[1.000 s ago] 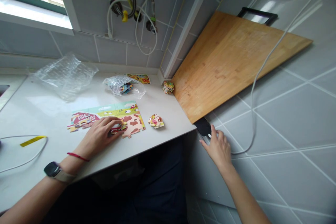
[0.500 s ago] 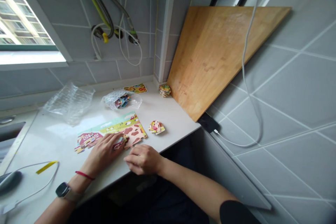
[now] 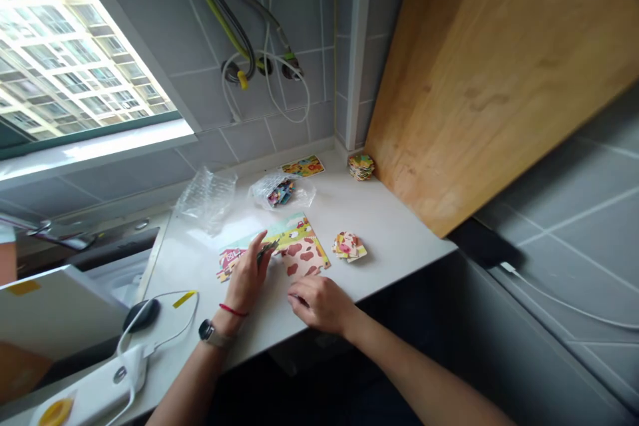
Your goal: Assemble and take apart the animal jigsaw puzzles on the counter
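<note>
A partly joined farm jigsaw puzzle (image 3: 299,251) lies on the white counter (image 3: 399,226). My left hand (image 3: 248,274) is raised on its edge over the puzzle's left half and pinches a puzzle piece (image 3: 266,249) between thumb and fingers. My right hand (image 3: 319,303) rests on the counter just in front of the puzzle's near edge. Its fingers are curled down with the tips on the surface, and what is under them is hidden. A small stack of loose pieces (image 3: 349,246) sits to the right of the puzzle.
Behind the puzzle lie a clear bag of pieces (image 3: 280,192), a picture card (image 3: 302,166), another stack of pieces (image 3: 361,166) and crumpled bubble wrap (image 3: 207,196). A wooden board (image 3: 474,80) leans on the right wall over a black phone (image 3: 486,246). A mouse (image 3: 141,314) and cable are at left.
My right hand left the phone and came to the counter in front of the puzzle. My left hand rose from flat on the puzzle and now pinches a piece. The view swung left.
</note>
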### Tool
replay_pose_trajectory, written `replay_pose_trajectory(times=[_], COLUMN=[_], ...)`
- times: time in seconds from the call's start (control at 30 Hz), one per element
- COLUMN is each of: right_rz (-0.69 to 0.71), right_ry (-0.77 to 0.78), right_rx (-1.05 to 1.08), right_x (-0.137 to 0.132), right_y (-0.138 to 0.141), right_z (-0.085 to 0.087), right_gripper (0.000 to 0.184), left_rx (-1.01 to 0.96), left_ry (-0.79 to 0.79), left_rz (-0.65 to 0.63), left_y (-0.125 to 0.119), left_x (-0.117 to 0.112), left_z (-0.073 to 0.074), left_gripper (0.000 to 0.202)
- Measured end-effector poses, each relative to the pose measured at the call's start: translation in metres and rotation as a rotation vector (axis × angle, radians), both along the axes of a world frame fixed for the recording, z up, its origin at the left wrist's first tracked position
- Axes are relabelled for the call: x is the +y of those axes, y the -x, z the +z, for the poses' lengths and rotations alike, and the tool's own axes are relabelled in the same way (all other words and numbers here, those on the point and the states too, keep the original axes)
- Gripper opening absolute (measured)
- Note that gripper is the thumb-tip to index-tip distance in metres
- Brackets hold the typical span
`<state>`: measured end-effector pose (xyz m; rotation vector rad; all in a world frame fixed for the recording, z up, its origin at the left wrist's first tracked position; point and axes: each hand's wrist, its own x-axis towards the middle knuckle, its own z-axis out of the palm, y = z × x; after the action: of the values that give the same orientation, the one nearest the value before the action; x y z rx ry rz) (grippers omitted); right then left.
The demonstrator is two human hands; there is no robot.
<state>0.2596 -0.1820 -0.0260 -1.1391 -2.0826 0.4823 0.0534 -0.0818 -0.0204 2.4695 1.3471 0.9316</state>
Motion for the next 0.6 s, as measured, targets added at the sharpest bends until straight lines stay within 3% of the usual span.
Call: replay_pose_trajectory(times=[0.1, 0.17, 0.27, 0.37, 0.5, 0.6], right_rz=[0.013, 0.012, 0.023, 0.053, 0.049, 0.044], right_ry=[-0.011, -0.008, 0.005, 0.0, 0.01, 0.037], right_rx=[-0.008, -0.013, -0.011, 0.009, 0.003, 0.004], right_x=[0.0, -0.001, -0.001, -0.001, -0.001, 0.0], right_y=[0.001, 0.0, -0.001, -0.001, 0.0, -0.001], right_z=[0.001, 0.002, 0.003, 0.003, 0.002, 0.003], right_gripper=[0.013, 0.012, 0.01, 0.009, 0.008, 0.008], left_rx=[0.011, 0.087, 0.246, 0.323, 0.317, 0.342], left_ry=[-0.02, 0.007, 0.066, 0.074, 0.095, 0.114], left_rz=[-0.029, -0.129, -0.276, -0.298, -0.317, -0.206], left_y=[-0.008, -0.018, -0.032, -0.036, -0.019, 0.012], left_x=[0.003, 0.004, 0.001, -0.004, -0.004, 0.01], left_z=[0.009, 0.012, 0.006, -0.003, -0.004, 0.0], left_gripper=[0.04, 0.038, 0.042, 0.061, 0.082, 0.082])
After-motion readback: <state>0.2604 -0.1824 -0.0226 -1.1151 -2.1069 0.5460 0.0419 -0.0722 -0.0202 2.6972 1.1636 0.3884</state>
